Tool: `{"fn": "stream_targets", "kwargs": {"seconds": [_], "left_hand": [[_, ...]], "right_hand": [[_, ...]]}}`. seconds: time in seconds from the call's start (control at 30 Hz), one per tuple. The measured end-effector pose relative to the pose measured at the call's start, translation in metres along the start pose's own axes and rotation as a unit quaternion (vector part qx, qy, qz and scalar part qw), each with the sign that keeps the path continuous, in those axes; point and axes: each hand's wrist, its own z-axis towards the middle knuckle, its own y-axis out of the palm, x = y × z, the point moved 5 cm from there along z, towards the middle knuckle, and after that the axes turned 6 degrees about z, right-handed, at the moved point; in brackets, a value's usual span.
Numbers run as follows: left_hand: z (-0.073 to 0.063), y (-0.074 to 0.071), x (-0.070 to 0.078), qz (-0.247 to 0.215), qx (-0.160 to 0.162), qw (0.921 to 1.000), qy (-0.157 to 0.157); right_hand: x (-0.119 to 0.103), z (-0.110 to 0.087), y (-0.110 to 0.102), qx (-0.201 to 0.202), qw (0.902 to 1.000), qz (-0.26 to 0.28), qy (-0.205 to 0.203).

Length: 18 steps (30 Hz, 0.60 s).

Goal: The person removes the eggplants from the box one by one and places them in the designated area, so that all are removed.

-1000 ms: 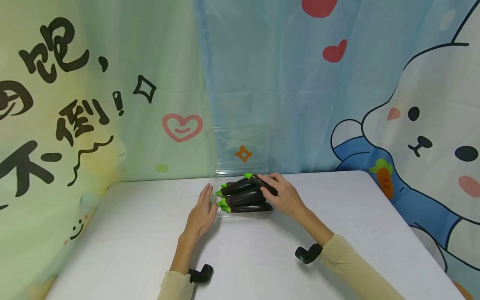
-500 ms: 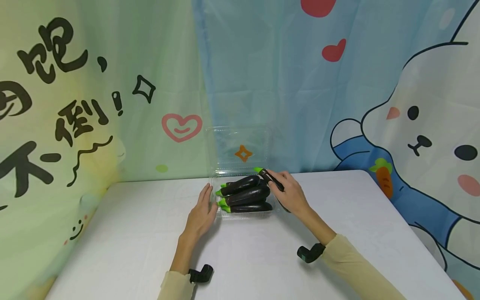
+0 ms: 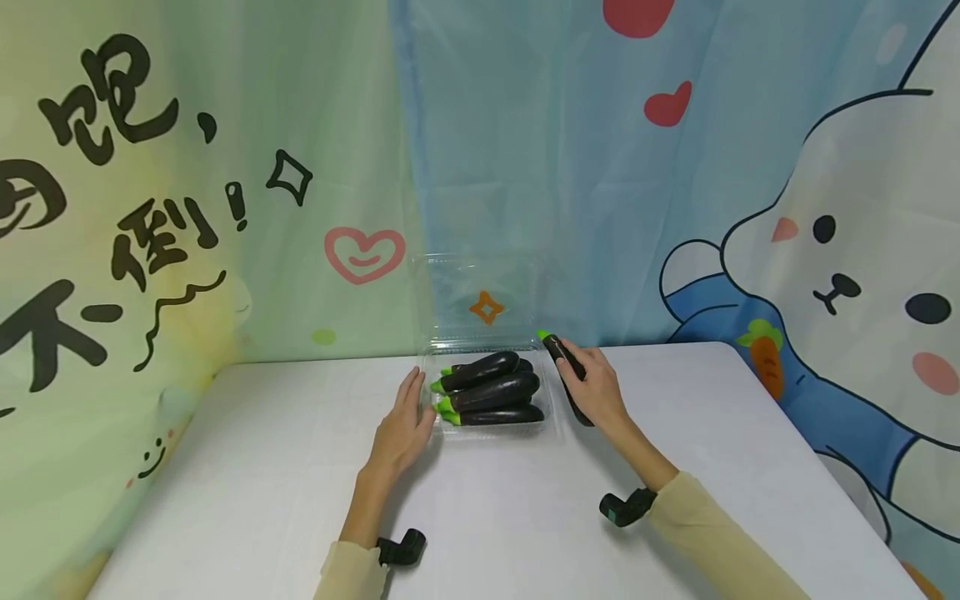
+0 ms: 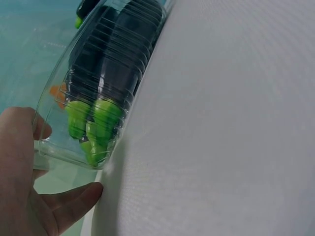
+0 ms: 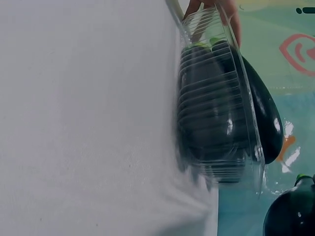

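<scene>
Clear of the right edge of the plastic tray (image 3: 483,431), the held eggplant (image 3: 562,354) is now seen, shifted rightward from above the pile, where it is shown in the earlier frame. By the curled fingers of the right hand (image 3: 596,387) it is clamped around its dark body, with the green cap (image 3: 542,334) left free and pointed away from the person; whether the table (image 3: 487,517) is touched by it cannot be told. From its gloss and shape it is judged firm, fairly light and rather slippery, best taken around the thick body, with no pull put on the cap. A dark shape (image 3: 577,408) is partly covered by the same hand and is perhaps another eggplant. The fingers of the left hand (image 3: 401,429) are laid straight against the left end of the tray, which looks thin and apt to flex or slide. Inside it, the stacked eggplants (image 3: 491,389) are piled with caps leftward; the lower ones are partly hidden, so no sure count can be given. Behind, the transparent lid (image 3: 453,287) is raised and barely made out against the backdrop (image 3: 615,208). In the right wrist view the clamping fingers are not shown, and the held eggplant is cut off at the corner.
</scene>
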Motion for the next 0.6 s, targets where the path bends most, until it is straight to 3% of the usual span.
{"fn": "stream_targets", "kwargs": {"seconds": [0.27, 0.6], "left_hand": [[0.0, 0.0, -0.002, 0.0, -0.003, 1.0, -0.004], [0.0, 0.0, -0.002, -0.001, -0.001, 1.0, -0.002]], "right_hand": [[0.005, 0.0, 0.0, 0.009, 0.9998, -0.018, 0.003], [0.022, 0.005, 0.0, 0.006, 0.9989, -0.014, 0.043]]}}
